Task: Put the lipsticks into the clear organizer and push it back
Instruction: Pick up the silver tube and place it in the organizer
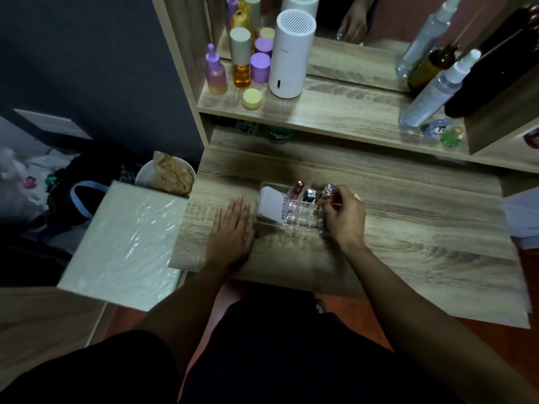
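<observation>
The left hand (pixel 232 228) lies flat and open on the wood-grain desk (pixel 408 246), touching the clear plastic compartmented organizer (pixel 291 225) — which sits mid-desk. The right hand (pixel 342 215) pinches a silver-capped lipstick (pixel 328 190) over its far-right cell — beside a red lipstick (pixel 297 190) standing upright.

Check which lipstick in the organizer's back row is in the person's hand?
The silver-capped lipstick at the row's right end, gripped by the right hand. The pink lipstick and the black lipstick stand untouched in slots of the clear organizer.
</observation>
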